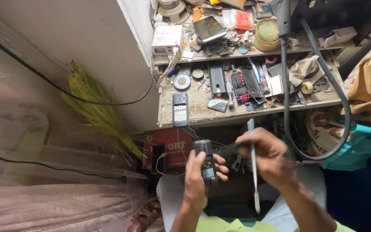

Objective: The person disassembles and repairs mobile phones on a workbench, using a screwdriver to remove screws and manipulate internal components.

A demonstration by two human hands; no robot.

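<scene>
My left hand (199, 177) grips a small dark mobile phone (205, 162) with its back opened, held upright over my lap. My right hand (268, 155) holds a thin flat metal prying tool (253, 172) that runs from above my fingers down past my wrist; the hand is blurred. The two hands are close together, just below the front edge of a cluttered workbench (220, 115).
Another opened phone (180, 110) lies at the bench front edge, with phone parts, covers (216, 80) and small tools behind. A white charger box (167, 39) and round tub (267, 34) sit on the upper shelf. A thick black hose (285, 86) loops right. A broom (95, 111) leans left.
</scene>
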